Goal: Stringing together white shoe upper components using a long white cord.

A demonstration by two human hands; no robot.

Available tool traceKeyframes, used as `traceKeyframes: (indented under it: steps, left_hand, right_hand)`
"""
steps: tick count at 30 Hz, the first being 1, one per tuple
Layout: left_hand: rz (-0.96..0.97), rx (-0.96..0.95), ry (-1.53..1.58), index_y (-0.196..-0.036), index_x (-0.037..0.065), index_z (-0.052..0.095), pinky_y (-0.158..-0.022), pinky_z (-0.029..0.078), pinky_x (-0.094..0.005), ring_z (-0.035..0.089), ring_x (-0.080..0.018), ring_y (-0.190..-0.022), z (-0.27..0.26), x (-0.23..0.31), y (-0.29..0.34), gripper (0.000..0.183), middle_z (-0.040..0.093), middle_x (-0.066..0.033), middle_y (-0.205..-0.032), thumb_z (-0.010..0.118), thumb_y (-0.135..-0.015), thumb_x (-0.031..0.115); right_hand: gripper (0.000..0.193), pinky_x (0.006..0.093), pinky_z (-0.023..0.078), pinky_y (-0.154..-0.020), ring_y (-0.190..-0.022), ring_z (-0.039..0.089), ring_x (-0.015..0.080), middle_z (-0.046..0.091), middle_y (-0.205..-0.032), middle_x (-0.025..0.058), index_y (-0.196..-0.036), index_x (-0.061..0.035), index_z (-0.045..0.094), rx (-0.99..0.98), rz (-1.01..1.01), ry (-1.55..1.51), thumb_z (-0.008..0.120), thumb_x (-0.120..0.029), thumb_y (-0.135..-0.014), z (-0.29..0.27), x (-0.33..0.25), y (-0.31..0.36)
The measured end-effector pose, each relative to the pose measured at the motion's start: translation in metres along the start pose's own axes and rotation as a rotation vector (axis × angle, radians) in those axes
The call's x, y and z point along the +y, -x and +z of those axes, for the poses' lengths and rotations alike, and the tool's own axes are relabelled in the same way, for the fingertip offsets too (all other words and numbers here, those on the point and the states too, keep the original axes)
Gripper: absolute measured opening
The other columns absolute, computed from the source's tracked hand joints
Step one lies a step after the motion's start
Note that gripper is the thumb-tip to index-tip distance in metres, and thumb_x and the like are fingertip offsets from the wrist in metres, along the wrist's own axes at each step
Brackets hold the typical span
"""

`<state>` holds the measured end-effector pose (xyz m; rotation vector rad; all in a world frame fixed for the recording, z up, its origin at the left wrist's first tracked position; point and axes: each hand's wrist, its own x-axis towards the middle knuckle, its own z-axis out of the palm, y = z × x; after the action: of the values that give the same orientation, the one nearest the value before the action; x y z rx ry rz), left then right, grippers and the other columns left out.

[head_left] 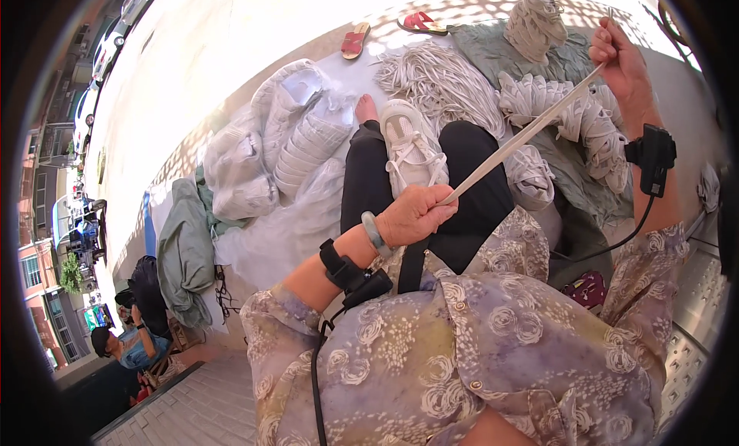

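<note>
A pale, flat shoelace (531,130) is stretched taut and slanting between my hands. My left hand (416,215) is closed in a fist round its lower end, just below a white sneaker. At the upper right my right hand (622,61), raised, pinches the other end, with a short tip standing above the fingers. The white sneaker (406,142) rests between my black-trousered knees, its toe pointing away. Laces cross over its upper; my left hand hides its heel end.
A heap of loose laces (435,80) lies beyond my knees. Stacked sneakers (596,126) sit to the right on green cloth, beside an upright bundle (535,26). Plastic-wrapped white shoe parts (285,138) lie left. Red slippers (355,42) are farther off; another person (138,342) sits far left.
</note>
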<state>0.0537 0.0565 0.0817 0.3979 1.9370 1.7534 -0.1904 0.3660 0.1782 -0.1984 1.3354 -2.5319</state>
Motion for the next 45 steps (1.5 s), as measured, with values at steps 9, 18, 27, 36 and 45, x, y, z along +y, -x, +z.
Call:
traceKeyframes:
  steps: [9, 18, 27, 36, 45]
  left_hand:
    - [0.143, 0.021, -0.287, -0.076, 0.002, 0.053, -0.052, 0.041, -0.0315, 0.051, -0.0240, -0.053, 0.001, -0.035, -0.013, 0.017, 0.048, -0.0101, -0.057, 0.053, -0.086, 0.016]
    - [0.083, -0.081, -0.090, -0.076, 0.001, 0.056, -0.054, 0.039, -0.0274, 0.049, -0.0119, -0.056, -0.011, -0.041, -0.033, 0.018, 0.051, -0.0030, -0.058, 0.051, -0.086, 0.015]
    - [-0.129, -0.105, 0.088, -0.070, 0.002, 0.056, -0.058, 0.038, -0.0236, 0.046, -0.0077, -0.061, -0.013, -0.057, -0.039, 0.021, 0.052, 0.0005, -0.062, 0.051, -0.085, 0.016]
    - [-0.092, -0.143, -0.052, -0.068, 0.004, 0.056, -0.059, 0.040, -0.0260, 0.047, -0.0103, -0.060, -0.012, -0.070, -0.035, 0.014, 0.053, -0.0002, -0.061, 0.055, -0.080, 0.013]
    - [-0.067, -0.148, 0.076, -0.082, 0.004, 0.056, -0.062, 0.040, -0.0243, 0.048, -0.0079, -0.066, -0.012, -0.079, -0.032, 0.005, 0.055, 0.0007, -0.071, 0.052, -0.085, 0.006]
  right_hand:
    - [0.019, 0.0191, 0.024, -0.040, -0.043, 0.028, 0.0035, 0.039, -0.059, -0.0050, -0.084, -0.0069, 0.052, 0.884, -0.415, 0.763, 0.052, -0.025, -0.089, -0.157, -0.124, -0.008]
    - [0.021, 0.0229, 0.034, -0.053, -0.060, 0.038, 0.0055, 0.045, -0.064, -0.0048, -0.072, -0.0057, 0.054, -0.124, 0.039, 1.129, 0.068, -0.020, -0.075, -0.038, 0.141, -0.016]
    - [0.022, 0.0399, 0.045, -0.070, -0.076, 0.059, 0.0324, 0.062, -0.077, 0.0157, -0.085, -0.0058, 0.061, -0.685, 0.008, 1.363, 0.061, -0.025, -0.074, 0.104, 0.270, 0.010]
    - [0.015, 0.0425, 0.045, -0.071, -0.082, 0.060, 0.0325, 0.063, -0.081, 0.0148, -0.086, -0.0110, 0.062, -0.829, 0.024, 1.641, 0.058, -0.017, -0.072, 0.124, 0.281, 0.025]
    - [0.018, 0.0427, 0.045, -0.075, -0.087, 0.059, 0.0332, 0.063, -0.086, 0.0164, -0.083, -0.0065, 0.063, -0.948, 0.050, 1.737, 0.051, -0.010, -0.070, 0.137, 0.284, 0.013]
